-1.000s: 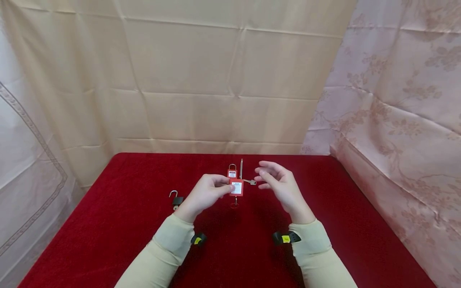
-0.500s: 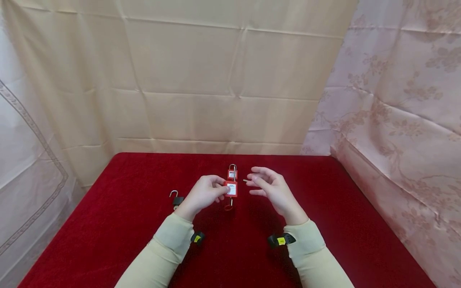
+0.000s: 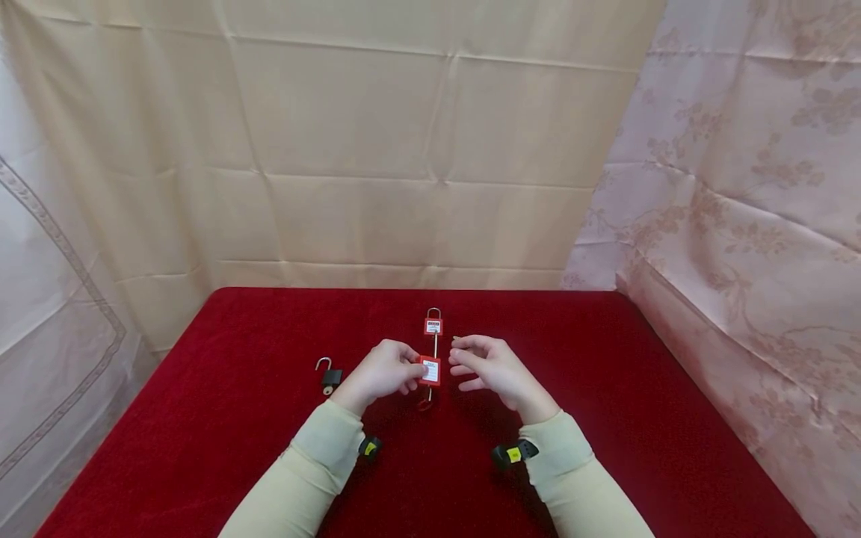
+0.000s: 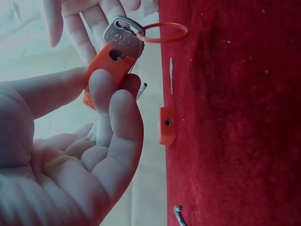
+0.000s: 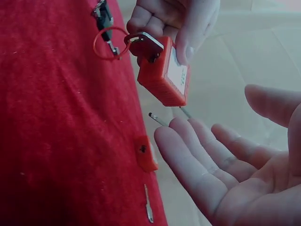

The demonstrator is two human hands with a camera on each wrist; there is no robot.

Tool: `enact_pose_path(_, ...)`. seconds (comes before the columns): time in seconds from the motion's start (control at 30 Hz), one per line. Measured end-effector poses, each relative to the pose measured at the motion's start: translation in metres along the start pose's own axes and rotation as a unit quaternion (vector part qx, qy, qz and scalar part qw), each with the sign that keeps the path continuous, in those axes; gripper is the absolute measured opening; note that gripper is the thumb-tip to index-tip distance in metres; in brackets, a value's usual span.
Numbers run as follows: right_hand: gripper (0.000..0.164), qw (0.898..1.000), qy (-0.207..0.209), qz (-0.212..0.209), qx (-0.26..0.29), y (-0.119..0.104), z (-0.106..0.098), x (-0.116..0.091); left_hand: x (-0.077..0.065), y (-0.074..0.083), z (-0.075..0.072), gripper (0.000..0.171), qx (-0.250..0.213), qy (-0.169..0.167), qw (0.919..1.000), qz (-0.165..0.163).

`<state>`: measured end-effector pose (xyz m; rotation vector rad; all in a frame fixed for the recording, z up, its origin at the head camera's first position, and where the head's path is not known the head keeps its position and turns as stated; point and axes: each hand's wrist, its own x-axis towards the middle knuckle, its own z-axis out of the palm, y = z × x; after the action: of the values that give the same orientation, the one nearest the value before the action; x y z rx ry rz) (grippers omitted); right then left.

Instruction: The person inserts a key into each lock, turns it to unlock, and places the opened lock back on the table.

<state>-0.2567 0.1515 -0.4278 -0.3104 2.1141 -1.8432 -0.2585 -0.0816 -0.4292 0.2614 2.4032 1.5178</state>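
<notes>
Left fingers: pinching red padlock, left hand holding it above table, key in keyhole.
Right fingers: loosely spread, I see right hand just beside it (holding nothing).
Shackle: one end free; step looks like lock handling.
Next: probably calls for steady left pinch.

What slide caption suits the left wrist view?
Left hand pinches a boxy orange-red padlock; its keyhole holds a silver metal key on a matching round ring.
</notes>
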Motion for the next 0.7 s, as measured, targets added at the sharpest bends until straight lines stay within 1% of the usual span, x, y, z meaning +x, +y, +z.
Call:
enact_pose_path(0.2, 0.046, 1.0, -0.009, 0.014, -0.017, 0.005, 0.002, 0.004, 0.001, -0.004, 0.0, 0.012, 0.012, -0.001, 0.9999, -0.008)
enact_pose_path(0.43, 0.046, 0.999, -0.016, 0.008, -0.033, 0.006, 0.003, 0.005, 0.002, -0.008, 0.0, 0.011, 0.028, 0.005, 0.9993, -0.022)
enact_pose_path(0.6, 0.046, 0.999, -0.016, 0.01, -0.047, 0.004, 0.004, 0.003, 0.003, -0.011, -0.002, 0.01, 0.035, 0.012, 0.9986, -0.037)
enact_pose_path(0.7, 0.045, 0.999, -0.015, 0.011, -0.052, 0.003, 0.004, 0.002, 0.002, -0.012, -0.003, 0.01, 0.04, 0.016, 0.9983, -0.04)
